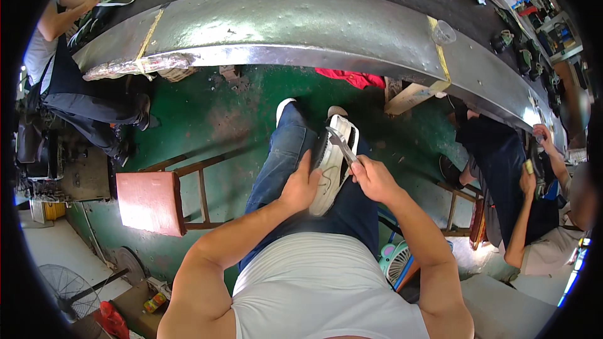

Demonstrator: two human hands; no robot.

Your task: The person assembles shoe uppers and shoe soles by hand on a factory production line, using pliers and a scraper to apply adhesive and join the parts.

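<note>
An off-white shoe (328,189) lies lengthwise over my lap, its far end pointing away from me. A thin dark cord trails across its pale surface, and a dark strip shows along one side. My left hand (301,186) grips the shoe's left side near the middle, thumb pointing forward. In my right hand (375,179) is a steel hand tool that looks like pincers (341,143), with a curved head. That head rests on or just over the far part of the shoe; whether it pinches anything is too small to tell.
A metal-edged conveyor bench (276,22) curves across the front, carrying shoes and a clear plastic cup (443,32). Left stands a stool (149,203); a small green fan (396,260) sits by my right hip. People work at left and right. Red cloth (352,78) lies under the bench.
</note>
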